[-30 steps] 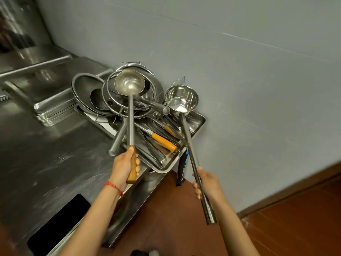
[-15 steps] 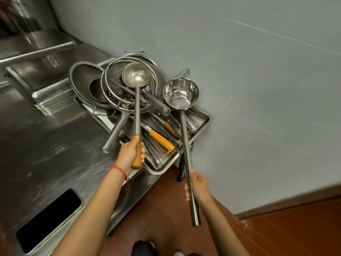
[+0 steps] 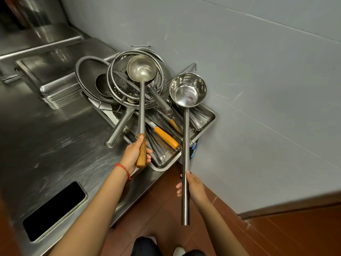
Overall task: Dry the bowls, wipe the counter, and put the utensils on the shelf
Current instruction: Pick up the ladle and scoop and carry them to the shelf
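Above the utensil tray (image 3: pixel 206 124), left grip (image 3: pixel 135 154) holding wooden-handled ladle (image 3: pixel 141 71), right grip (image 3: pixel 193 187) holding steel ladle (image 3: pixel 187 89).

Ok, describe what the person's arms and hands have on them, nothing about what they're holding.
Both forearms are bare, with no sleeves in view and no gloves on either hand. The left hand has a thin red beaded bracelet round its wrist, with a short end hanging loose. The right hand and its wrist carry nothing that shows: no watch, ring or band.
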Motion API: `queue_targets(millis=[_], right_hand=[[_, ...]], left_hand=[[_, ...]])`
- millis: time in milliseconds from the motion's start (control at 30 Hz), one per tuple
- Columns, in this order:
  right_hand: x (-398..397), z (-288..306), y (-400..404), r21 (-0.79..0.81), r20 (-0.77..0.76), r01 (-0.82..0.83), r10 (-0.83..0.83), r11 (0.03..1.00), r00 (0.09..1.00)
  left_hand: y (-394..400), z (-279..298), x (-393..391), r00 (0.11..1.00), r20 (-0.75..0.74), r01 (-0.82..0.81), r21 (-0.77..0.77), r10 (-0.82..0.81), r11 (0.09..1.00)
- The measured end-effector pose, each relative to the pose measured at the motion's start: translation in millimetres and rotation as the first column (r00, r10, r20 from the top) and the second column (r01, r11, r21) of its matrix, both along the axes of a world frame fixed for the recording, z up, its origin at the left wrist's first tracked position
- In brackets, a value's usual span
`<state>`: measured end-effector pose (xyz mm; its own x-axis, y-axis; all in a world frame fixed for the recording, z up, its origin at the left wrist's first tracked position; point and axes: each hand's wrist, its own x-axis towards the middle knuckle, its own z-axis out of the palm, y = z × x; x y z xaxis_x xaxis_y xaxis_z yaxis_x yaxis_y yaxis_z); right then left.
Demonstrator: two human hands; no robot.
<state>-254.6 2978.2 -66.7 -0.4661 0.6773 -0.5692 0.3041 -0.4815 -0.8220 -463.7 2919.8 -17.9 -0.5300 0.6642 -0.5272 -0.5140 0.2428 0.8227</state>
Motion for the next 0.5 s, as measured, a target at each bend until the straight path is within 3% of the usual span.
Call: queue_targets(millis=[500], right_hand=[[11.2, -1.4, -13.0, 0.163, 0.122, 0.070, -0.091, 0.984, 0.988]], left_hand=[[-27.7, 9.8, 9.4, 1.000, 0.006, 0.010, 0.044, -0.010, 0.999]])
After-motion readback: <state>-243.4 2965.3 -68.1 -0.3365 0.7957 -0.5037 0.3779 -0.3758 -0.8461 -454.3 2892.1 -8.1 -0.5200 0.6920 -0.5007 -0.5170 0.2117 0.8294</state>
